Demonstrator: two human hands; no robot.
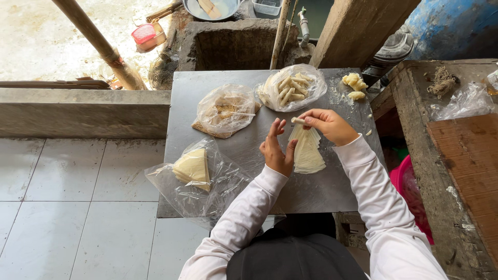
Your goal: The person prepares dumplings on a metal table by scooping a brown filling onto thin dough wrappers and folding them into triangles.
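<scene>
My right hand (330, 124) pinches a small pale rolled stick (298, 121) at the top of a fanned stack of thin cream wrapper sheets (308, 151) on the grey metal table (244, 150). My left hand (277, 149) rests on the stack's left edge, fingers raised and apart, holding nothing. Just beyond, an open plastic bag (291, 88) holds several finished pale rolls.
A plastic bag of brownish filling (226, 110) lies left of the rolls. Another clear bag with cream wrapper sheets (193, 167) sits at the table's near left. Yellowish dough lumps (354, 84) lie at the far right corner. A wooden bench (461, 155) stands to the right, tiled floor (72, 207) to the left.
</scene>
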